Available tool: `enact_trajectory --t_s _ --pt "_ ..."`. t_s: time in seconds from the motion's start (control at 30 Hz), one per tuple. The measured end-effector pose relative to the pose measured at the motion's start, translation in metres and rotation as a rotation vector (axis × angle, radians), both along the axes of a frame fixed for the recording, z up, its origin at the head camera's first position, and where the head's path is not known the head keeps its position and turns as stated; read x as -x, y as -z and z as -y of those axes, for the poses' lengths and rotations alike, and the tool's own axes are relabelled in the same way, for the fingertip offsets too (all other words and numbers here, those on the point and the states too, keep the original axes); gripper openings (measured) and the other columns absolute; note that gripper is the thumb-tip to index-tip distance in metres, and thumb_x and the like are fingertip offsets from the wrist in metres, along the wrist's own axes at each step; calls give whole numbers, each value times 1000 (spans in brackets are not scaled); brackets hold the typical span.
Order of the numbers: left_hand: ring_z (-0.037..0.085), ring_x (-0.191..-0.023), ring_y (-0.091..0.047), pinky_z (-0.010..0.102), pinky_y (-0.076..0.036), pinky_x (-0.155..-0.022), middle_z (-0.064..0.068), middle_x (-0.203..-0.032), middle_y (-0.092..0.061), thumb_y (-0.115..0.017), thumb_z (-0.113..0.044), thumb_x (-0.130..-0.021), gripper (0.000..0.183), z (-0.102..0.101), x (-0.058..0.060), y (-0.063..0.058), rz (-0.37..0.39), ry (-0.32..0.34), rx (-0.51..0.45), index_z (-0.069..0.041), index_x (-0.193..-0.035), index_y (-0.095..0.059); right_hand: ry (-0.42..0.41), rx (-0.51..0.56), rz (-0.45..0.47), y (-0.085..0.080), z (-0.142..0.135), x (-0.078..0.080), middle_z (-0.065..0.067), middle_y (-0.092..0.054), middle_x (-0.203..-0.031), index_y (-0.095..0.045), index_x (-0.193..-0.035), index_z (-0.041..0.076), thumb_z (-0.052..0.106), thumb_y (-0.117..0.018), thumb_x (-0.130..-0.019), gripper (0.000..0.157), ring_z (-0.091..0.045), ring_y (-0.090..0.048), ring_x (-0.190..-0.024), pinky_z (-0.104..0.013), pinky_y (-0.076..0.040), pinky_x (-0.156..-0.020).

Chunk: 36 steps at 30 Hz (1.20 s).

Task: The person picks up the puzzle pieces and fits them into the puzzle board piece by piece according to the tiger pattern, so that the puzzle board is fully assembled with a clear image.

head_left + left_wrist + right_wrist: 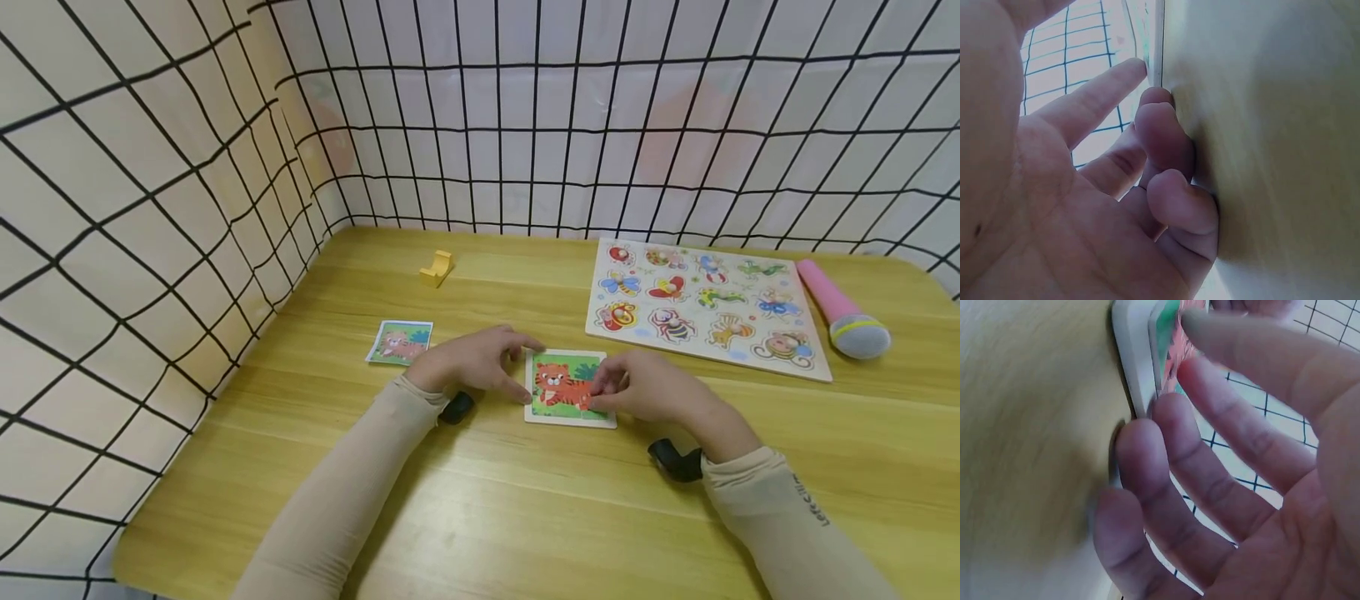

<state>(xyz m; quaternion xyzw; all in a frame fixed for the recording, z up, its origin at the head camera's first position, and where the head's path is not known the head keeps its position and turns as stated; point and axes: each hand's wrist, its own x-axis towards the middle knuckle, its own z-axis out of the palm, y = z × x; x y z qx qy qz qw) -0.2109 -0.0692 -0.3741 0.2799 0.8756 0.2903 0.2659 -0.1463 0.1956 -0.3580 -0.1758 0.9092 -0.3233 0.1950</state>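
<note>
A small square tiger puzzle (558, 383) with a pale frame lies flat on the table between both hands. My left hand (487, 360) is at its left edge, index finger near the top corner and thumb lower down. In the left wrist view, the index fingertip (1135, 69) reaches the pale edge while the other fingers bend loosely. My right hand (648, 387) rests at the puzzle's right side, with thumb and index tips on the picture's lower right part. The right wrist view shows several fingers (1141, 450) against the frame's edge (1132, 350).
A tiger picture card (401, 342) lies left of the puzzle, partly behind the left wrist. Farther back is a yellow holder (437, 269). At right lie an insect peg board (705, 308) and a pink toy microphone (836, 304). Black netting (465, 129) stands behind and at left.
</note>
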Motion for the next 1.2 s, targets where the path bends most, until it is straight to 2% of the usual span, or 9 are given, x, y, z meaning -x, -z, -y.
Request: enact_trajectory --t_s 0.2,0.4,0.6,0.8,1.1,1.2 --pt "20 -107 -48 35 -42 -91 1 -118 -49 -87 -33 -81 77 0 -2 1 -33 28 26 -24 -148 -52 -16 26 12 4 -2 0 -1 -59 -80 -71 -92 12 21 -85 -83 19 -19 -52 -72 -32 -43 -64" --pt "20 -106 -48 36 -42 -91 1 -118 -49 -86 -34 -81 77 1 -3 5 -39 27 22 -24 -149 -51 -6 36 11 9 -3 -1 -1 -58 -80 -73 -95 13 24 -90 -76 28 -19 -52 -72 -31 -43 -64" --pt "20 -107 -48 37 -42 -92 0 -118 -50 -86 -31 -81 76 5 -9 11 -21 17 -2 -25 -148 -52 -24 45 5 15 -2 -6 1 -61 -78 -73 -88 14 23 -88 -79 19 -18 -53 -71 -32 -44 -64" --pt "20 -107 -48 38 -41 -93 -2 -118 -49 -85 -32 -83 76 5 -13 13 -13 2 9 -27 -150 -50 2 50 -28 18 -2 -9 0 -58 -80 -71 -94 12 20 -83 -85 16 -18 -52 -71 -31 -42 -64" --pt "18 -97 -48 33 -42 -81 1 -110 -49 -79 -29 -88 71 2 -15 19 -45 29 -1 -27 -152 -48 26 34 -22 22 -3 -11 0 -58 -79 -71 -90 13 22 -84 -84 17 -18 -52 -72 -32 -42 -65" --pt "19 -95 -48 33 -42 -79 3 -109 -48 -78 -26 -89 70 1 -15 18 -32 20 -16 -26 -152 -48 17 32 -30 23 -3 -10 0 -58 -79 -71 -90 14 23 -84 -84 17 -18 -52 -73 -33 -42 -66"
